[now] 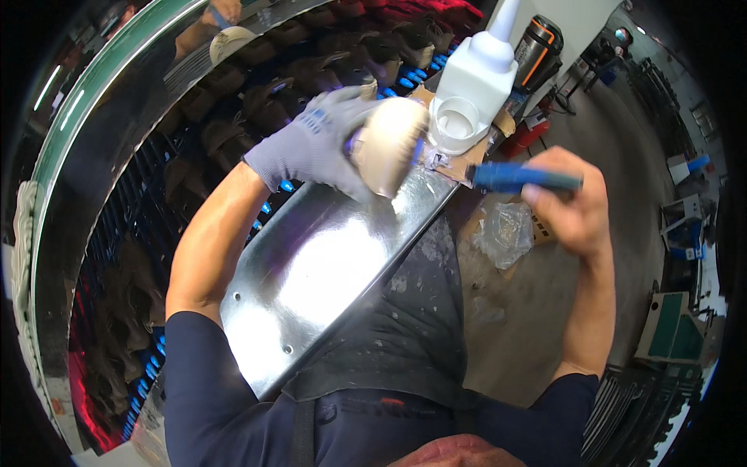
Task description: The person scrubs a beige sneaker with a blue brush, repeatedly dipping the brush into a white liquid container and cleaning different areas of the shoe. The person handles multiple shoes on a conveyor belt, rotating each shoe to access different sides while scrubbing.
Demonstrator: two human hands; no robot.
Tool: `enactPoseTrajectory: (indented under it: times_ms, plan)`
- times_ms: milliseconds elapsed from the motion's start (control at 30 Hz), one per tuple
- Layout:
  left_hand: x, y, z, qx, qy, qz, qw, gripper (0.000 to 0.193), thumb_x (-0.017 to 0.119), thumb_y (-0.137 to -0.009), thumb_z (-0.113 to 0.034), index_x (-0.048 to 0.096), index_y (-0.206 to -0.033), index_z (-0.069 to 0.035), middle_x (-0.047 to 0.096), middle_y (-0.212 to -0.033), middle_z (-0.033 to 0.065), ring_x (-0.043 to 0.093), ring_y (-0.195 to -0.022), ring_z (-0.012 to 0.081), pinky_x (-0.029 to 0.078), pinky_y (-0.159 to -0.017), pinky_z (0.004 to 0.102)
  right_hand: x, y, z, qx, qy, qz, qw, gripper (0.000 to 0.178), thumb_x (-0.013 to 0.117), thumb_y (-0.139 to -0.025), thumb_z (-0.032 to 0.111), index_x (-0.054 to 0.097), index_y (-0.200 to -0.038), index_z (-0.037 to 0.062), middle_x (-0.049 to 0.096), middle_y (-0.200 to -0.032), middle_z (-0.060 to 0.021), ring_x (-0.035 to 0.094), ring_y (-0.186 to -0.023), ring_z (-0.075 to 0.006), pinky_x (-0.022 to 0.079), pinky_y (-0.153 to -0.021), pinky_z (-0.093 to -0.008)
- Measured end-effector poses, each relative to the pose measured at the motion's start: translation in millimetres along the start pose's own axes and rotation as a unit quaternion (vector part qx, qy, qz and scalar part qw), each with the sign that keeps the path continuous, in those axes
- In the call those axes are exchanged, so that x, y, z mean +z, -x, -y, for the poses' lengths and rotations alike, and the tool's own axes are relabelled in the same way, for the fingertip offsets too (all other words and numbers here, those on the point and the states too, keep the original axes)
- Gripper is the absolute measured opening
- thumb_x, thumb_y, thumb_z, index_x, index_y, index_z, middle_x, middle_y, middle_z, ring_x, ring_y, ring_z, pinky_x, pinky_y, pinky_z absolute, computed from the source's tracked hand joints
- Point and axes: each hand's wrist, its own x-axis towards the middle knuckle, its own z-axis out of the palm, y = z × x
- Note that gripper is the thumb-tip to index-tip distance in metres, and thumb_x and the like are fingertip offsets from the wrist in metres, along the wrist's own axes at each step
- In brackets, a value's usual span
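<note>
My left hand (315, 144), in a grey knit glove, is closed around a cream shoe upper (387, 148) with a puckered edge, held above the shiny metal shelf (311, 265). A bit of blue shows at its side. In my bare right hand (572, 198) is a blue-handled brush (521, 178), blurred by motion; its dark end points toward the white plastic bottle (476, 74). An open round cup (457, 118) is part of the bottle's front. The brush and the upper are apart.
Brown cardboard (459, 167) lies under the bottle. Behind it stands a black flask (540, 50) with orange trim. Racks of brown shoe uppers (284, 97) with blue pegs line the left side. A clear plastic bag (506, 233) lies lower right, below my right hand.
</note>
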Motion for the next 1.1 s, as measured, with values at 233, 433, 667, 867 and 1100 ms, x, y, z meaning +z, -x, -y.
enactPoseTrajectory:
  times_ms: [233, 433, 667, 867, 1100]
  plan:
    - [35, 78, -2, -0.328, 0.349, -0.183, 0.859, 0.079, 0.096, -0.057, -0.005, 0.064, -0.129, -0.002, 0.077, -0.11, 0.0073, 0.074, -0.089, 0.0172, 0.059, -0.084, 0.0307, 40, 3, -132, 0.267, -0.358, -0.259, 0.856, 0.023, 0.075, -0.097, 0.02, 0.07, -0.103, -0.0018, 0.074, -0.09, -0.0105, 0.072, -0.074, -0.0148, 0.059, -0.061, -0.0247]
    - [51, 89, -66, -0.288, 0.64, -0.255, 0.665, 0.088, 0.087, -0.065, -0.002, 0.052, -0.145, 0.0, 0.072, -0.128, 0.0108, 0.071, -0.114, 0.0191, 0.059, -0.097, 0.0339, 80, -32, -159, 0.263, -0.211, -0.296, 0.894, 0.024, 0.076, -0.096, 0.02, 0.072, -0.102, -0.0023, 0.074, -0.09, -0.0073, 0.07, -0.075, -0.0122, 0.058, -0.063, -0.0258]
    - [49, 101, -76, -0.28, 0.793, -0.275, 0.466, 0.09, 0.079, -0.086, -0.029, 0.037, -0.161, -0.005, 0.059, -0.149, 0.0165, 0.062, -0.133, 0.0296, 0.048, -0.116, 0.0461, 86, -60, -166, 0.213, 0.039, -0.219, 0.951, 0.024, 0.078, -0.091, 0.022, 0.074, -0.097, -0.0018, 0.071, -0.078, -0.0074, 0.067, -0.071, -0.0159, 0.054, -0.066, -0.0324]
    - [77, 123, -104, -0.324, 0.779, -0.26, 0.47, 0.085, 0.074, -0.08, 0.001, 0.041, -0.158, 0.0, 0.057, -0.151, 0.0164, 0.06, -0.137, 0.03, 0.044, -0.119, 0.0435, 88, -76, -175, 0.146, 0.21, -0.116, 0.96, 0.027, 0.076, -0.088, 0.024, 0.075, -0.099, -0.0005, 0.073, -0.082, -0.0192, 0.072, -0.078, -0.0346, 0.055, -0.073, -0.0432]
    - [80, 144, -69, -0.338, 0.789, -0.223, 0.462, 0.075, 0.07, -0.088, -0.006, 0.042, -0.156, 0.003, 0.056, -0.151, 0.0225, 0.063, -0.133, 0.0333, 0.05, -0.114, 0.0436, 85, -79, -187, 0.288, -0.02, -0.146, 0.946, 0.025, 0.076, -0.091, 0.02, 0.075, -0.096, -0.0039, 0.074, -0.079, -0.0135, 0.068, -0.065, -0.0201, 0.055, -0.063, -0.0332]
